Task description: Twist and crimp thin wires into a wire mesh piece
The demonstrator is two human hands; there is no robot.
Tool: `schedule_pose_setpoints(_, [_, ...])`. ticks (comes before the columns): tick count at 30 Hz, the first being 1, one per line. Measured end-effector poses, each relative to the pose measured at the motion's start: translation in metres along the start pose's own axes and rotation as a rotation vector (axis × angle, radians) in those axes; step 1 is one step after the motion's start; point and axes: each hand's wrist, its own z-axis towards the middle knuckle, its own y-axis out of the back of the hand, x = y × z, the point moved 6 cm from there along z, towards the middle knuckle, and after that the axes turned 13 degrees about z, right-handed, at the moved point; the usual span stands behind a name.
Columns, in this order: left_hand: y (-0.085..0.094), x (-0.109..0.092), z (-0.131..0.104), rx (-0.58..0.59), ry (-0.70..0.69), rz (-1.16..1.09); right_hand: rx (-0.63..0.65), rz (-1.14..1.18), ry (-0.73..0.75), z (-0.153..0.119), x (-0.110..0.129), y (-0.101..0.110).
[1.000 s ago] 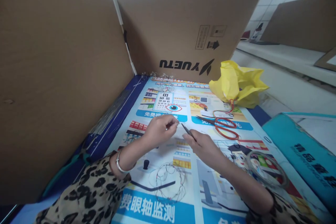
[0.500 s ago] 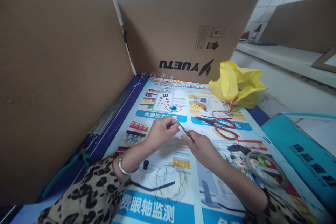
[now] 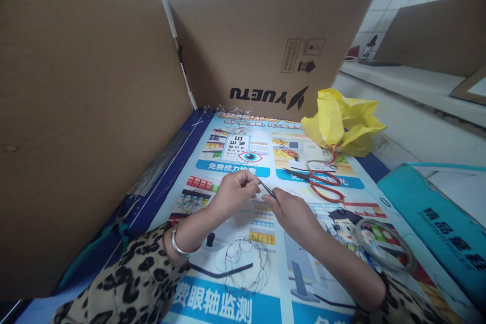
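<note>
Two bare hands meet near the middle of the head view. The left hand (image 3: 237, 190) has its fingertips pinched shut; what is between them is too small to tell. The right hand (image 3: 292, 212) is curled tight around a thin metal tool (image 3: 269, 190), and its tip points right at the left fingertips. So the bit there looks only part done, but I cannot tell how much is left. Nearer the person, a beaded wire loop (image 3: 262, 276) lies flat on the poster (image 3: 266, 309). It looks made up. More twisty wires (image 3: 243, 127) sit at the back. Red-handled scissors (image 3: 312, 176) lie open, with no hand on them.
</note>
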Motion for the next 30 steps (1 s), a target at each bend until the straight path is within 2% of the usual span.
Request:
schedule_pose_setpoints(12, [0.0011,-0.0036,-0.0017,-0.026,-0.059,0.017,-0.04,0.072,0.033,-0.0015,0.0002,0.0027])
schedule_pose_setpoints(30, [0.0042,-0.0094,-0.004,-0.064,-0.138,0.199,0.003,0.035,-0.023,-0.001,0.0005,0.0004])
